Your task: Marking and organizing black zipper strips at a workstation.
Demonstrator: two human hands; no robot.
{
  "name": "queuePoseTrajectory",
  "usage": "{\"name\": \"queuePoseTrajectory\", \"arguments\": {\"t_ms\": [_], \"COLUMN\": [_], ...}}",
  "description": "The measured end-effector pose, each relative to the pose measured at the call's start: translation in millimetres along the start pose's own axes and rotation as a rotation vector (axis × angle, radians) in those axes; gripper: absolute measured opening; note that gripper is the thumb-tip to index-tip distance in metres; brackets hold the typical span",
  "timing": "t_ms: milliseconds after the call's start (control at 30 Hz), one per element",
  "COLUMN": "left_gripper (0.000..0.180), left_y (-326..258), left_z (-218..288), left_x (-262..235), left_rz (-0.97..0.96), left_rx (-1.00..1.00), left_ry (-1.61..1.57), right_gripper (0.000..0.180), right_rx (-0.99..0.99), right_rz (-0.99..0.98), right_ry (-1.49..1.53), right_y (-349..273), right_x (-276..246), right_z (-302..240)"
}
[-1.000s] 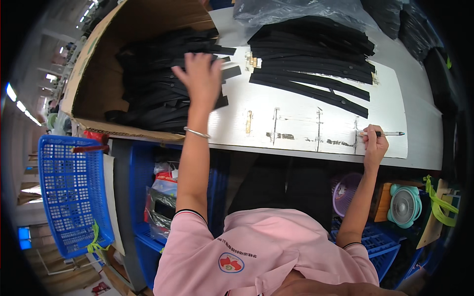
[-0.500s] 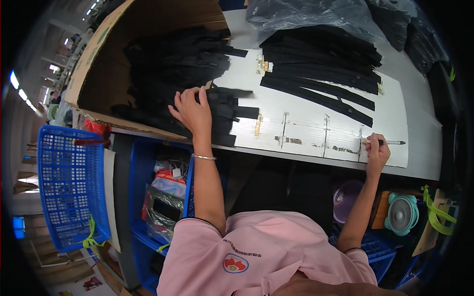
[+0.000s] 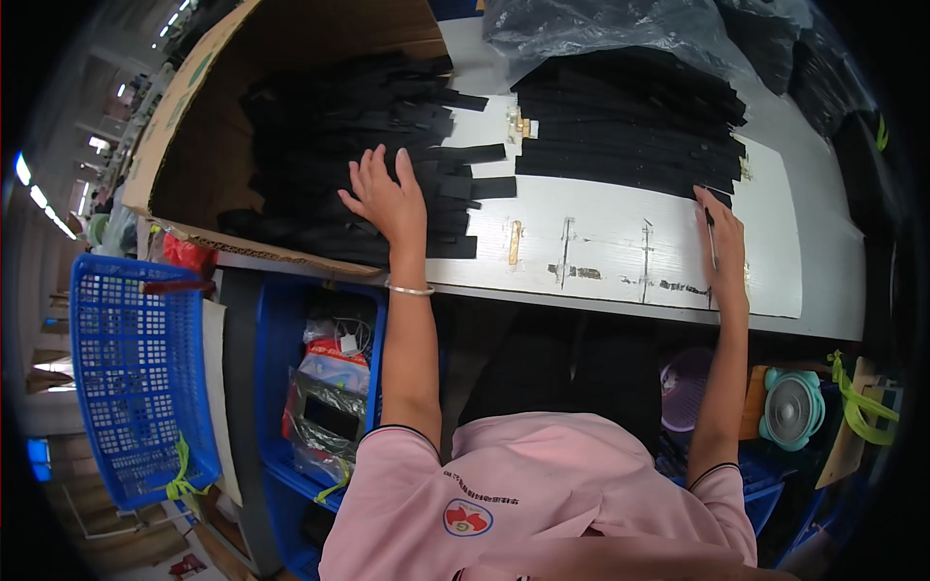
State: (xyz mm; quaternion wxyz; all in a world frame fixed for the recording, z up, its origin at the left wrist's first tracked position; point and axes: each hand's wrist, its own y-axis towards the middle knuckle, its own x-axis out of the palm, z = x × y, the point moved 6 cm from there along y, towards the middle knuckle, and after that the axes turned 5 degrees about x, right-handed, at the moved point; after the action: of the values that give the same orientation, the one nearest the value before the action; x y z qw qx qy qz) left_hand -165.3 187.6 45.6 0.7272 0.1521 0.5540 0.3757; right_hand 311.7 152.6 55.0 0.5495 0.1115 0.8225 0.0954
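Note:
My left hand [image 3: 387, 198] is open, fingers spread, over a heap of black fabric strips [image 3: 329, 145] whose ends stick out of the cardboard box. Whether it touches them I cannot tell. A slim pen [image 3: 712, 237] is tucked in my right hand [image 3: 725, 242], which is closed around it. The fingertips of that hand rest at the right end of the nearest strip in a neat stack of black strips [image 3: 620, 126]. Beneath the stack lies a white board [image 3: 601, 228] with dark vertical marks and tape pieces, on the white table [image 3: 823, 281].
The cardboard box [image 3: 184, 126] lies with its mouth toward the board. Clear plastic bags [image 3: 620, 34] crowd the far edge. A blue basket [image 3: 140, 378] hangs at the left. Under the table are a blue crate [image 3: 378, 368], a purple basket [image 3: 686, 392] and a small fan [image 3: 791, 412].
My right hand has moved away from me to the stack, its pen turned upright along the hand. The two fanned-out strips now lie against the stack. My left hand has lifted slightly with fingers spread.

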Motion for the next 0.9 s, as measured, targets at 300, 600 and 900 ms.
{"name": "queuePoseTrajectory", "arguments": {"t_ms": [300, 600, 900], "left_gripper": [0.041, 0.046, 0.040], "left_y": [-63.2, -67.4, -65.9], "left_z": [35.2, 39.1, 30.5], "left_x": [-32.2, -28.4, -36.9], "left_rz": [-0.223, -0.240, -0.118], "left_rx": [0.324, 0.303, 0.255], "left_ry": [-0.288, -0.301, -0.348], "right_gripper": [0.024, 0.026, 0.015], "right_rx": [-0.136, -0.653, 0.109], "right_rz": [-0.305, 0.022, -0.440], "right_ry": [0.495, 0.340, 0.859], "right_y": [-11.5, 11.7, -14.4], "right_x": [53.9, 114.3, 55.9], "right_z": [-137.7, -229.3, -147.0]}}
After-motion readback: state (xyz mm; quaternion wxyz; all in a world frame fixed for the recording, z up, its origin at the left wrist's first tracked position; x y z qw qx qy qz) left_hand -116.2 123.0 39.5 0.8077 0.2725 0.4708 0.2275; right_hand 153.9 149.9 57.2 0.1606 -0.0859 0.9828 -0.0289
